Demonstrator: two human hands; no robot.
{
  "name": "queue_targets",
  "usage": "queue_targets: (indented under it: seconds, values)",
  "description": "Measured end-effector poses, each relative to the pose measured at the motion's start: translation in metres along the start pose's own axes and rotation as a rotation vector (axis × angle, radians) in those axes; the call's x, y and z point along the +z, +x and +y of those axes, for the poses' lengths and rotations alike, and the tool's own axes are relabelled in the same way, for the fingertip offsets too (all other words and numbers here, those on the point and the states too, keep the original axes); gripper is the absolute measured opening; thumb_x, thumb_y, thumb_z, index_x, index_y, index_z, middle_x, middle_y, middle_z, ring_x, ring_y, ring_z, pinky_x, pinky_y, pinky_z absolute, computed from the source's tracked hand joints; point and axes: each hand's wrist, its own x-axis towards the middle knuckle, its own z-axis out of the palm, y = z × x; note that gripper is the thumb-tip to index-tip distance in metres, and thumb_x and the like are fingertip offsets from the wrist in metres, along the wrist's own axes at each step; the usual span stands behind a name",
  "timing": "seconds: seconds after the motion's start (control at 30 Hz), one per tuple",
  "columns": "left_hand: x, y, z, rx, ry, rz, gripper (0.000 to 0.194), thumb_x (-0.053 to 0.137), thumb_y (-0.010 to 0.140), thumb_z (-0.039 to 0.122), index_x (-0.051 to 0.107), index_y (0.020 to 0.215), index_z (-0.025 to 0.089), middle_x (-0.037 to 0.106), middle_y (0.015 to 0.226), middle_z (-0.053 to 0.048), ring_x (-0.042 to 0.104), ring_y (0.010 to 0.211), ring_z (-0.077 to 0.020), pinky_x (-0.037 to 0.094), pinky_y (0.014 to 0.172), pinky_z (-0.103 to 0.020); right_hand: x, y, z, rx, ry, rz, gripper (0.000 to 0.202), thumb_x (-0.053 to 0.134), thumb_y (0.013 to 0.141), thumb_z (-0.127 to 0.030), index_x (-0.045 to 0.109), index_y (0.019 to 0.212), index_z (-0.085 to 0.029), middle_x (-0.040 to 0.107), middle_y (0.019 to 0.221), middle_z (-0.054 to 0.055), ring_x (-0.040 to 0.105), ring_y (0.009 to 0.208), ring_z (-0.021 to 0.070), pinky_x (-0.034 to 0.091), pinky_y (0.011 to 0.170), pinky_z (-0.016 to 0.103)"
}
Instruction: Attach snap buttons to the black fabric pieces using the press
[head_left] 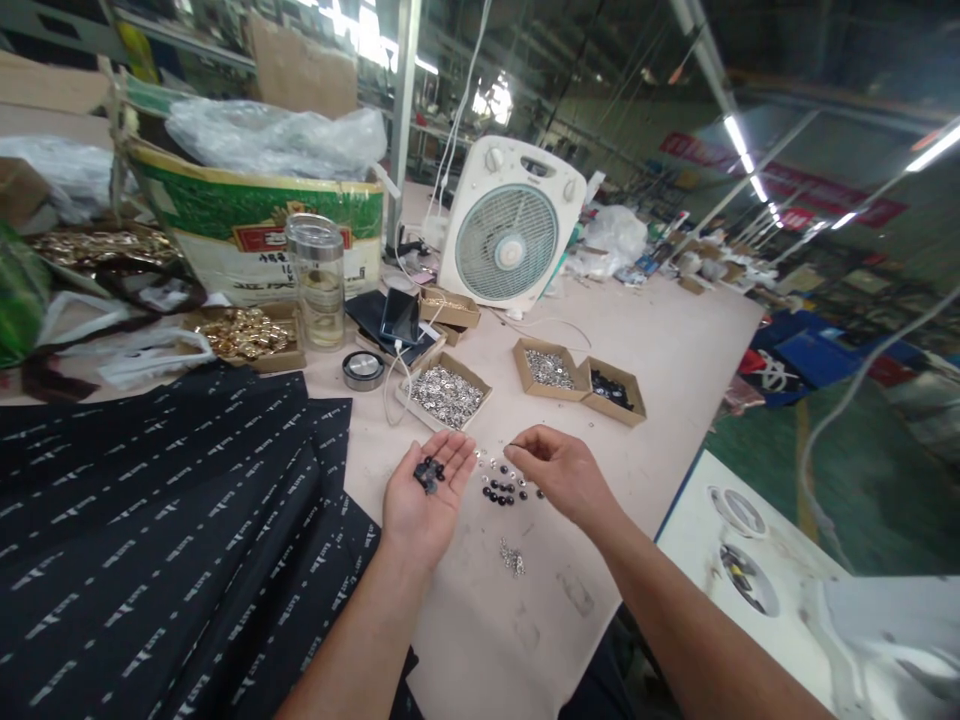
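Note:
My left hand (424, 505) lies palm up with fingers stretched out, cradling a small heap of black snap buttons (429, 474). To its right, thumb and fingertips of my right hand (559, 468) are pinched together above the table; a dark speck shows at the tips, too small to name. Under and beside that hand, several round black snap caps (501, 492) lie in loose rows, with small silver rings (487, 462) scattered behind them. Closer to me is a little pile of silver metal pieces (512, 557).
Cardboard trays hold silver fittings (448, 396), more silver fittings (550, 368), black parts (611, 388) and gold fittings (244, 332). Black printed fabric (150, 530) covers the left side. Behind stand a glass bottle (321, 295), a phone (400, 316) and a box fan (510, 235). A white machine (750, 580) adjoins the table's right edge.

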Motion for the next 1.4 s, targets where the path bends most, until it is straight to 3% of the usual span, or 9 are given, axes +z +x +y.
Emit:
queue_targets:
  seconds: [0.13, 0.33, 0.57, 0.77, 0.93, 1.4]
  values:
    - [0.000, 0.000, 0.000, -0.004, 0.008, 0.003, 0.030, 0.043, 0.094, 0.026, 0.067, 0.093, 0.008, 0.070, 0.099, -0.017, 0.068, 0.100, -0.0276, 0.056, 0.089, -0.041, -0.014, 0.012, 0.024, 0.162, -0.007, 0.012, 0.022, 0.065, 0.075, -0.040, 0.062, 0.073, -0.018, 0.060, 0.059, -0.001, 0.052, 0.051, 0.0119, 0.038, 0.047, 0.022]
    - [-0.001, 0.000, -0.001, -0.008, 0.015, -0.007, 0.029, 0.044, 0.093, 0.025, 0.067, 0.094, 0.008, 0.070, 0.099, -0.017, 0.067, 0.102, -0.0280, 0.056, 0.090, -0.041, -0.010, 0.022, 0.047, 0.117, -0.157, -0.050, 0.016, 0.064, 0.073, -0.033, 0.059, 0.067, -0.019, 0.061, 0.061, -0.002, 0.055, 0.054, 0.0118, 0.039, 0.051, 0.021]
    - [-0.002, 0.001, -0.001, -0.014, 0.015, -0.009, 0.028, 0.045, 0.093, 0.025, 0.067, 0.096, 0.008, 0.070, 0.099, -0.017, 0.067, 0.102, -0.0274, 0.055, 0.091, -0.042, -0.010, 0.034, 0.052, 0.162, -0.200, -0.125, 0.018, 0.062, 0.077, -0.036, 0.065, 0.078, -0.018, 0.061, 0.057, -0.002, 0.052, 0.049, 0.0116, 0.038, 0.048, 0.021]
    - [-0.001, 0.000, -0.001, -0.017, 0.013, -0.010, 0.028, 0.046, 0.092, 0.025, 0.068, 0.095, 0.008, 0.070, 0.096, -0.016, 0.068, 0.099, -0.0260, 0.055, 0.090, -0.041, -0.014, 0.034, 0.053, 0.078, -0.219, -0.144, 0.022, 0.053, 0.082, -0.034, 0.068, 0.082, -0.019, 0.066, 0.071, 0.000, 0.058, 0.058, 0.0130, 0.040, 0.052, 0.022]
    - [-0.001, -0.001, -0.002, -0.012, 0.018, -0.003, 0.028, 0.046, 0.092, 0.025, 0.068, 0.095, 0.008, 0.070, 0.097, -0.017, 0.068, 0.097, -0.0260, 0.055, 0.090, -0.041, -0.015, 0.032, 0.050, 0.069, -0.280, -0.174, 0.024, 0.051, 0.083, -0.034, 0.070, 0.081, -0.018, 0.064, 0.062, -0.001, 0.056, 0.056, 0.0138, 0.040, 0.056, 0.024]
    - [-0.003, 0.001, -0.002, -0.022, 0.013, -0.016, 0.027, 0.047, 0.092, 0.025, 0.068, 0.094, 0.008, 0.070, 0.096, -0.017, 0.068, 0.097, -0.0260, 0.055, 0.091, -0.042, 0.001, 0.036, 0.058, 0.008, -0.577, -0.130, 0.020, 0.052, 0.085, -0.028, 0.071, 0.083, -0.021, 0.071, 0.080, 0.002, 0.061, 0.071, 0.0155, 0.038, 0.065, 0.024]
